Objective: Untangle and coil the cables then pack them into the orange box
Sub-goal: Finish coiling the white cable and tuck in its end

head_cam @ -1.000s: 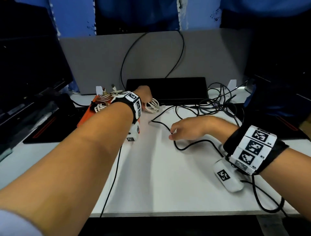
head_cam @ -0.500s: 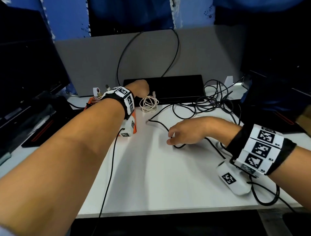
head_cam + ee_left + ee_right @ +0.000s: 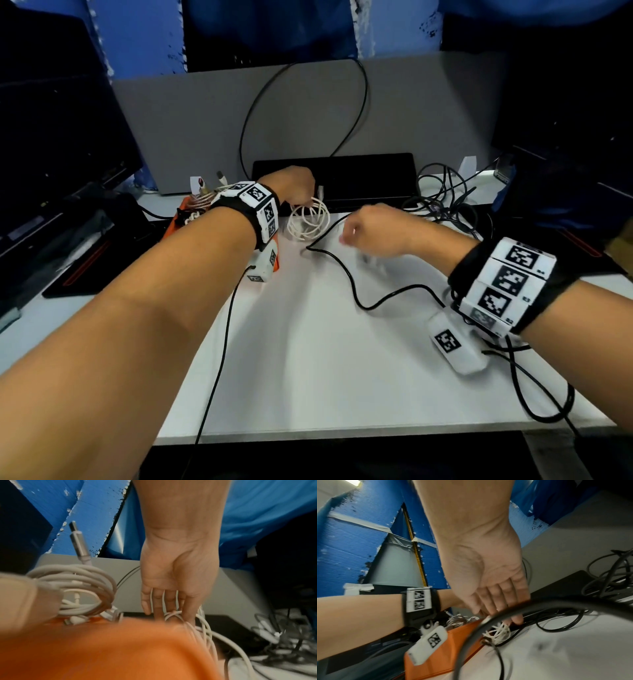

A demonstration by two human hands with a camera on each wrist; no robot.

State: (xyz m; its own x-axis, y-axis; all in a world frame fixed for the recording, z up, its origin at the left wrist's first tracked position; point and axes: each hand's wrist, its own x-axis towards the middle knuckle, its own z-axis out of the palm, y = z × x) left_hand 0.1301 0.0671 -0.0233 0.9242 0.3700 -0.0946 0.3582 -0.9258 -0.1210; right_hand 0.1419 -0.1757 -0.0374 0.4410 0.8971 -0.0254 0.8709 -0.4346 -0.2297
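Observation:
My left hand [image 3: 294, 186] reaches past the orange box [image 3: 173, 228] and grips a white coiled cable [image 3: 308, 221] beside the box's right end. In the left wrist view the fingers [image 3: 171, 599] are threaded through the loops of that white coil [image 3: 202, 628]. The orange box [image 3: 120, 649] holds a grey-white coil [image 3: 82, 585] with a silver plug standing up. My right hand [image 3: 370, 229] hovers blurred just right of the white coil. Its fingers [image 3: 496, 601] are extended, and a black cable [image 3: 556, 600] crosses them. That black cable [image 3: 356, 294] snakes over the table.
A tangle of black cables [image 3: 442, 198] lies at the back right beside a flat black device [image 3: 359, 178]. A grey partition [image 3: 205, 120] closes the back and a dark monitor [image 3: 51, 120] stands at left. A thin black lead [image 3: 219, 359] runs to the table's front edge [image 3: 342, 431].
My right hand has lifted off the table and moved left and away, toward the white coil. The black cable's bends have shifted. My left hand still holds the white coil by the box.

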